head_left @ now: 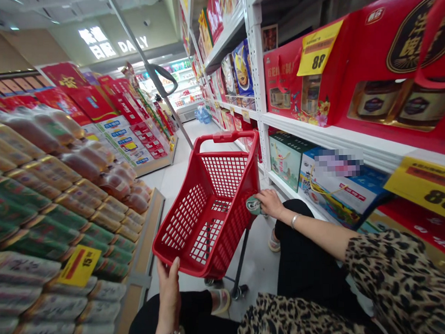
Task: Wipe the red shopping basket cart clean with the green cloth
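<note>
Right of your right fingers rise white perforated metal shelves; ahead of them, a pale smooth aisle floor runs to lit refrigerated cases beneath a pale ceiling

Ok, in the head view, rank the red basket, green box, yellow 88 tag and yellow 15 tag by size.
Red basket, largest.
Green box and yellow 88 tag look alike, so unranked.
Yellow 15 tag, smallest.
</note>
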A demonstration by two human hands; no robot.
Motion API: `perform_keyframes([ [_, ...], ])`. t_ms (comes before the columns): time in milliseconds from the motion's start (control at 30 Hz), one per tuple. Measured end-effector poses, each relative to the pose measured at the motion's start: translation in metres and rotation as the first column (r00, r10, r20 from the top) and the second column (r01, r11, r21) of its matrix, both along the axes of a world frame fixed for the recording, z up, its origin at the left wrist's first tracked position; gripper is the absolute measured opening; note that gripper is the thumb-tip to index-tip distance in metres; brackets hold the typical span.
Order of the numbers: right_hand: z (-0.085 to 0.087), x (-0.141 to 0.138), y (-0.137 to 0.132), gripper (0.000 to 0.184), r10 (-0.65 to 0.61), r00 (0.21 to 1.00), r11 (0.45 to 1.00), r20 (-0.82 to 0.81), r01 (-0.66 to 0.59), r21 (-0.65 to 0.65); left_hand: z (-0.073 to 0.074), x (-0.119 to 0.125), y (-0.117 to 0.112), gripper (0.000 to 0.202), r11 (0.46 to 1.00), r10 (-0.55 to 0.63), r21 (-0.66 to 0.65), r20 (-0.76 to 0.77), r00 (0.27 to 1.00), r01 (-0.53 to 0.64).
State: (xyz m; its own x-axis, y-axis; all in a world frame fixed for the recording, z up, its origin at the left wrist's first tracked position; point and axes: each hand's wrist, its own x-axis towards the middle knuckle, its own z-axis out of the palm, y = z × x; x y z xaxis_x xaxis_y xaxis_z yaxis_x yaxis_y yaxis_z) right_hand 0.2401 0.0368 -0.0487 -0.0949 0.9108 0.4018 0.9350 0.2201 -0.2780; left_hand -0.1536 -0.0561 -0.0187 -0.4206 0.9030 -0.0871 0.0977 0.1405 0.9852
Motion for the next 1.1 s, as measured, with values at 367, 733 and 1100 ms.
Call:
perform_keyframes([
  [367, 0.078, 0.037, 0.055, 0.039, -0.269, 0.914, 0.917, -0.304, 0.340, 0.210, 0.007, 0.000, 0.002, 0.086, 0.998, 0.016, -0.054, -0.010, 1.000, -0.016],
  [733, 0.043, -0.007, 0.027, 0.041, -0.115, 0.968, 0.946, -0.221, 0.174, 0.272, 0.010, -0.002, 0.000, 0.086, 0.999, 0.018, -0.051, 0.025, 1.000, -0.017],
  [1100, 0.103, 0.001, 0.026, 0.033, 0.070, 0.993, 0.781, 0.098, -0.116, 0.614, 0.003, -0.025, 0.014, 0.084, 0.999, 0.013, -0.047, 0.092, 0.996, -0.009],
])
